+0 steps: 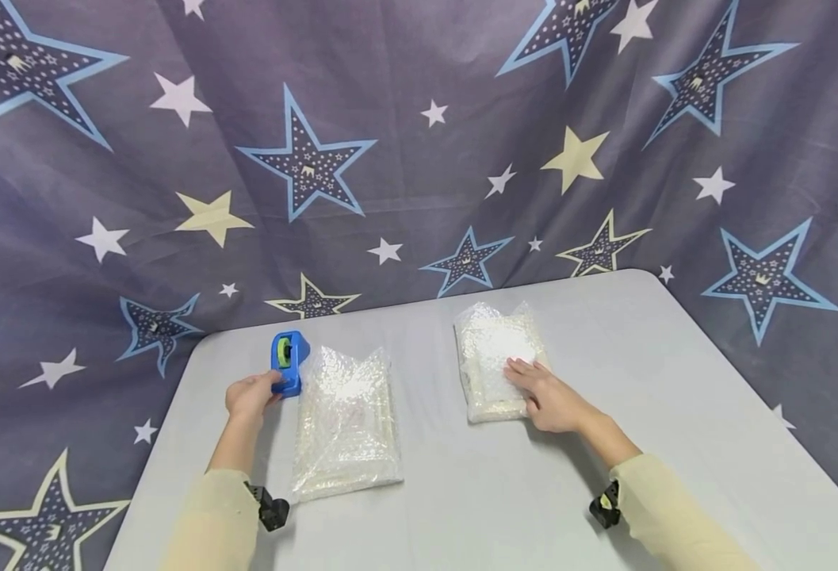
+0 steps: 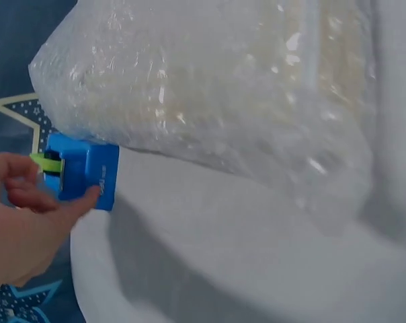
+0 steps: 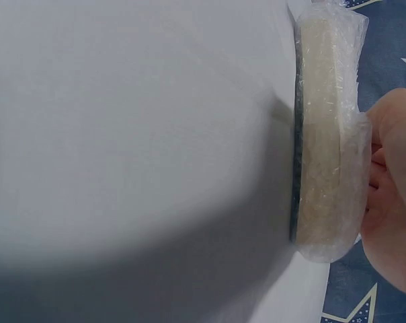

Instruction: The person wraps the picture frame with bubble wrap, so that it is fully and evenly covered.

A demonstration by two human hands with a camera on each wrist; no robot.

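At the far left of the table, my left hand (image 1: pixel 250 394) grips a blue tape dispenser (image 1: pixel 292 385) by its near left side. The left wrist view shows the thumb laid along the dispenser (image 2: pixel 90 161), close to its lettering, while the other fingers curl by the green tape roll (image 2: pixel 48 163). Just right of it lies a bubble-wrapped flat package (image 1: pixel 347 432). A second bubble-wrapped package (image 1: pixel 493 357) lies farther right, and my right hand (image 1: pixel 552 398) rests on its top with fingers extended. From the right wrist, this package's thick pale edge (image 3: pixel 320 134) shows through the wrap.
A pale grey cloth covers the table (image 1: pixel 454 500), which has rounded far corners. Behind it hangs a dark curtain (image 1: pixel 404 182) printed with stars. Small black cameras (image 1: pixel 273 509) are strapped at both wrists.
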